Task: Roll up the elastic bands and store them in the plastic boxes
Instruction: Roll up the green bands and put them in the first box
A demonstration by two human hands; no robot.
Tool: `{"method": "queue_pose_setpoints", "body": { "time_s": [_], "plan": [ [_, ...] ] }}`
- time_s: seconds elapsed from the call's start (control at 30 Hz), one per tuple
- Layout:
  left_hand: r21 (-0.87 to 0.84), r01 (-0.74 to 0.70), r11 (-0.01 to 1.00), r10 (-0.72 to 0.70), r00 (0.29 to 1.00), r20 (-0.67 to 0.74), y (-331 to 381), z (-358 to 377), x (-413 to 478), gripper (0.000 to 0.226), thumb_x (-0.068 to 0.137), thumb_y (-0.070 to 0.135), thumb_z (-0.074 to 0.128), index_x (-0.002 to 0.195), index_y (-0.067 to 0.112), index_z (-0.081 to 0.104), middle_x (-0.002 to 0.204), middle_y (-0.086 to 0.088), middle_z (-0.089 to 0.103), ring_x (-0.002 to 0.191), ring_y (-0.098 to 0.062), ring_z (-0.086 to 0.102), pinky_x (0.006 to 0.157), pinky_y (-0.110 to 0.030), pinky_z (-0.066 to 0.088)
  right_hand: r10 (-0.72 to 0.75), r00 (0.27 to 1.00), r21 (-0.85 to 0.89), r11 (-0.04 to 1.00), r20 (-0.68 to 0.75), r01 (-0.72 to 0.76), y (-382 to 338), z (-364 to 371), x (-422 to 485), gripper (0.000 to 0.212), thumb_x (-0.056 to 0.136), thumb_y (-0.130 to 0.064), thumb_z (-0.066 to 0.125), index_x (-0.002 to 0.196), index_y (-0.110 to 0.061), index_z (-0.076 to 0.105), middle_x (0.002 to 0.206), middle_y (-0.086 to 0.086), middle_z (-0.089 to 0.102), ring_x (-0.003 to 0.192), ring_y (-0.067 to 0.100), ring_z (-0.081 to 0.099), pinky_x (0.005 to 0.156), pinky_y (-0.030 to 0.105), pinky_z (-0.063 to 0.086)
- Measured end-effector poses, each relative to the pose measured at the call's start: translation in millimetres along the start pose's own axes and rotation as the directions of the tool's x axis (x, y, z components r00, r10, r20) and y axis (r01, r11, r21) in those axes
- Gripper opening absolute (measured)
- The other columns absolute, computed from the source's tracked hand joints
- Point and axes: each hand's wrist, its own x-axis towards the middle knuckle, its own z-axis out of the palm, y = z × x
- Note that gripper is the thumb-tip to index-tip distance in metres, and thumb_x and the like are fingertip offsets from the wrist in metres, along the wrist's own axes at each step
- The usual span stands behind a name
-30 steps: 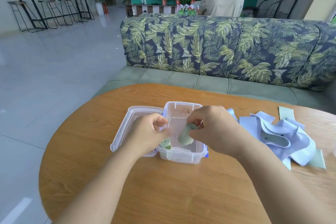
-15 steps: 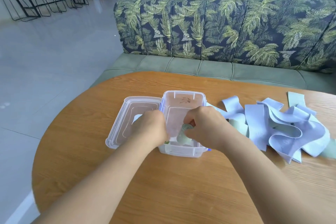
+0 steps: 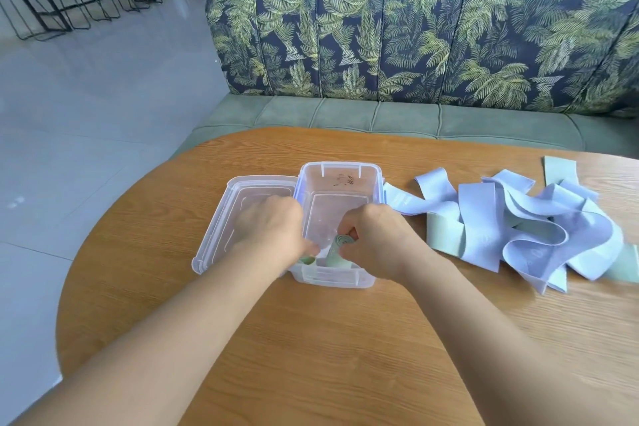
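Green coiled roll (image 3: 340, 248), clear rectangular plastic box (image 3: 340, 172)

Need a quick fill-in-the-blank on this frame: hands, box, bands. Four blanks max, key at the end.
1. The clear plastic box has its lid lying at its ____ side.
2. The right hand pinches a rolled elastic band coloured ____.
3. The left hand grips a second green roll, low inside the ____.
4. Unrolled lilac and green bands lie piled on the wooden table, on the box's ____.
Missing: left; green; box; right.
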Motion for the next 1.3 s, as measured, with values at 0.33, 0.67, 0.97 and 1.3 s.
{"method": "queue_pose_setpoints", "body": {
  "time_s": [0.33,0.67,0.97,1.3],
  "plan": [
    [0.142,-0.196,0.970,0.202,0.979,-0.029,2.7,0.6,0.4,0.027,0.086,0.045,0.067,0.100,0.022,0.067,0.108,0.001,0.059,0.106,-0.024,0.056,0.073,-0.029,0.035,-0.037,0.999,-0.023,0.999,-0.017,0.037,1.8,3.7,2.9,0.010,0.082,-0.013,0.060,0.090,-0.016,0.065,0.082,0.003,0.060,0.076,0.026,0.053,0.063,0.027,0.038],
    [-0.100,-0.298,0.949,0.306,0.949,0.076,-26.2,1.9,6.5,0.018,0.084,0.039,0.073,0.101,0.036,0.068,0.091,0.014,0.043,0.102,-0.023,0.045,0.086,-0.031,0.036,-0.037,0.999,-0.013,0.999,-0.004,0.037,4.8,9.0,8.3,0.014,0.081,-0.016,0.062,0.093,-0.014,0.068,0.085,0.003,0.066,0.078,0.026,0.057,0.062,0.027,0.040],
    [-0.295,-0.286,0.912,0.325,0.941,0.093,-32.1,9.4,12.4,0.021,0.079,0.024,0.080,0.099,0.025,0.071,0.110,0.006,0.065,0.104,-0.015,0.060,0.089,-0.029,0.049,-0.022,0.987,-0.025,0.999,0.160,0.026,-13.4,0.3,9.4,0.010,0.079,-0.021,0.071,0.085,-0.015,0.065,0.086,0.004,0.066,0.084,0.025,0.062,0.067,0.029,0.050],
    [-0.322,-0.302,0.897,0.361,0.921,0.143,-30.1,2.4,14.5,0.016,0.076,0.017,0.081,0.088,0.021,0.070,0.097,0.003,0.070,0.097,-0.016,0.064,0.089,-0.034,0.052,0.249,0.955,0.034,0.966,0.160,-0.258,-38.8,9.2,17.4,0.034,0.070,-0.018,0.075,0.060,-0.014,0.043,0.058,-0.002,0.047,0.050,0.013,0.045,0.042,0.021,0.032]
  ]
}}
